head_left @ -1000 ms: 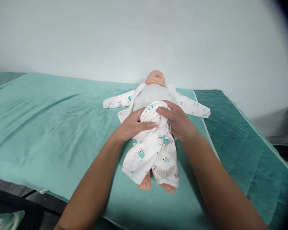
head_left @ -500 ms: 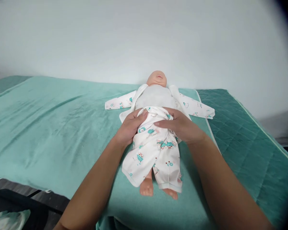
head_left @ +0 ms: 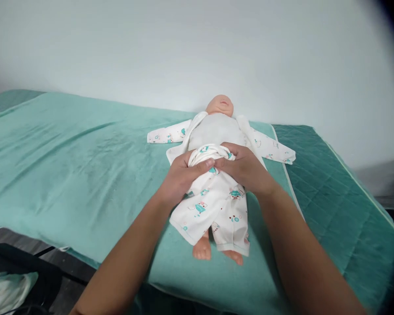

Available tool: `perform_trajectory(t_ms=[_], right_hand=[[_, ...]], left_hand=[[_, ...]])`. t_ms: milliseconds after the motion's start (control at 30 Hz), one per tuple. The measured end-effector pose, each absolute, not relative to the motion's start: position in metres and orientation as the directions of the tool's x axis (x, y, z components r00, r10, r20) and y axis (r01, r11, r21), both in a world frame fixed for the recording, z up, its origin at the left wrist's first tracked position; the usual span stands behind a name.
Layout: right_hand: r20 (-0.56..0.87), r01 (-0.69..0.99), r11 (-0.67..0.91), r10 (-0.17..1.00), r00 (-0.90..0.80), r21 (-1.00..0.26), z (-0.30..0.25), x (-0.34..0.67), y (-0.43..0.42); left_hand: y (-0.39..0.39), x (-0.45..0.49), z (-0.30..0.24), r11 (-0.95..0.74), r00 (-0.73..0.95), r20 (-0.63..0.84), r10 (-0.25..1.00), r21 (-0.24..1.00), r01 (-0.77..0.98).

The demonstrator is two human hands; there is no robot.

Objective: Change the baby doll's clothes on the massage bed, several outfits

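Observation:
A baby doll (head_left: pixel 220 105) lies on its back with its feet toward me. It has on an open white jacket (head_left: pixel 170 134) with a small teal print, spread to both sides over a pale torso. Matching baby pants (head_left: pixel 203 214) cover its legs, and both feet stick out below the cuffs. My left hand (head_left: pixel 184 177) is closed on the left side of the waistband, thumb on top. From the right, my right hand (head_left: pixel 244 166) grips the same bunched waistband. The two thumbs meet at the middle of the waist; the other fingers are partly hidden by cloth.
A teal sheet (head_left: pixel 85 175) covers the bed under the doll. At the right lies a darker quilted cover (head_left: pixel 335 183). A pale wall (head_left: pixel 184 52) rises behind. Below the bed's left edge is a black object with a white-and-green bundle (head_left: pixel 11 291).
My thumbs have come together at the middle of the waistband, and the cloth there is more bunched. The pant legs have ridden slightly upward. The view has shifted a little.

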State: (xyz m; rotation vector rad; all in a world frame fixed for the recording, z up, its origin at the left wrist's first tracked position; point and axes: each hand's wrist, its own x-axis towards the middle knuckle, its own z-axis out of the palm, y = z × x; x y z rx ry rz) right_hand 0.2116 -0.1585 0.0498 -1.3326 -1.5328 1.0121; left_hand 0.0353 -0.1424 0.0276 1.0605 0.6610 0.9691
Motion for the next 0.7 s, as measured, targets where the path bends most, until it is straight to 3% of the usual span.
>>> perform_trajectory(t_ms=[167,333,500,700], right_hand=[[0.058,0.45,0.166,0.968,-0.245,-0.877,0.054,0.213,-0.163],[0.028,0.498,0.206,0.94,-0.341,-0.843,0.05,0.217,-0.165],[0.028,0.553,0.289,0.902,-0.431,-0.782,0.048,0.22,-0.165],[-0.043,0.611,0.301,0.875,-0.483,-0.732,0.049,0.221,-0.17]], left_hand=[[-0.2,0.031,0.037,0.346,0.325,-0.214,0.921,0.831,-0.436],[-0.239,0.029,0.051,0.499,0.37,-0.347,0.861,0.717,-0.487],[-0.265,0.029,0.062,0.535,0.385,-0.378,0.842,0.673,-0.51],[-0.304,0.027,0.054,0.48,0.211,-0.441,0.872,0.686,-0.547]])
